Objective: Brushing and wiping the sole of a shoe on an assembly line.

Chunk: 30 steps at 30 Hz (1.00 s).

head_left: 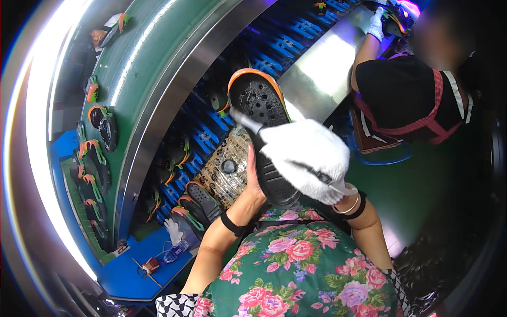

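Observation:
A black clog (259,100) with vent holes and an orange rim is held up in front of my chest, its holed end away from me. My bare left hand (254,177) grips it by the left side; most of those fingers are hidden beneath it. On my right hand (309,158) is a white fabric glove, bent over the clog. A slim, pale-tipped brush (247,122), blurred by motion, sticks out from the gloved fingers. Its tip lies over the clog's left edge, just below the holes; I cannot tell whether it touches.
Several black clogs with orange and green trim ride a green conveyor (140,47) at left. Blue racks with more clogs stand below. A patterned cardboard sheet (224,182) lies behind my left hand. A blue table (124,277) holds a bottle (175,252). Another person (401,98) works at right.

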Tool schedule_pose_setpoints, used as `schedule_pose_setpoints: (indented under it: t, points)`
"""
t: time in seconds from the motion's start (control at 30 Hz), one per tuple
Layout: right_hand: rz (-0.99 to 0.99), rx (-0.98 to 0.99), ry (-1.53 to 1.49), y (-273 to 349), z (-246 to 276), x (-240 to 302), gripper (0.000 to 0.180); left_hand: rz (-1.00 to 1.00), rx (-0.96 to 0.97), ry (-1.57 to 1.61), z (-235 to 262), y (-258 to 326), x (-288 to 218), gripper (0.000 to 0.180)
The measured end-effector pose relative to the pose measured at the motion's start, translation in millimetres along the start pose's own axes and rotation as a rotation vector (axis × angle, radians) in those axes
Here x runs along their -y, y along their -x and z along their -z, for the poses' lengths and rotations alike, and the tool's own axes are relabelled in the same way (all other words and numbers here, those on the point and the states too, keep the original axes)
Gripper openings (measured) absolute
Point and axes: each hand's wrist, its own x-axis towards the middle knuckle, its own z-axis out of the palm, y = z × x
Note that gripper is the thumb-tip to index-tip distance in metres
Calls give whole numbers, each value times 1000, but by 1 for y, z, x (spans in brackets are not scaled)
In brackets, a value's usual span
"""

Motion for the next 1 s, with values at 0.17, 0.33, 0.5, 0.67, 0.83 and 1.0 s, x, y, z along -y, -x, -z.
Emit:
schedule_pose_setpoints:
  t: [0.17,0.33,0.5,0.67,0.83,1.0]
  points:
    - [-494,-111,-553,37,-35,1,20,-16,-198,114,-16,-5,-3,93]
    - [28,-78,10,18,-9,-14,18,-62,-82,-103,2,-3,-21,89]
    - [-54,-37,-18,29,-25,-12,26,-104,-128,-539,-29,-27,-14,104]
    - [-29,-149,-95,28,-15,-28,24,-213,-46,-261,-42,-39,-20,102]
    - [46,-37,-123,38,-31,-12,18,-215,8,-386,-47,-50,-18,96]
    - [-2,-72,-93,42,-21,-20,19,-241,125,-282,-54,-53,-21,95]
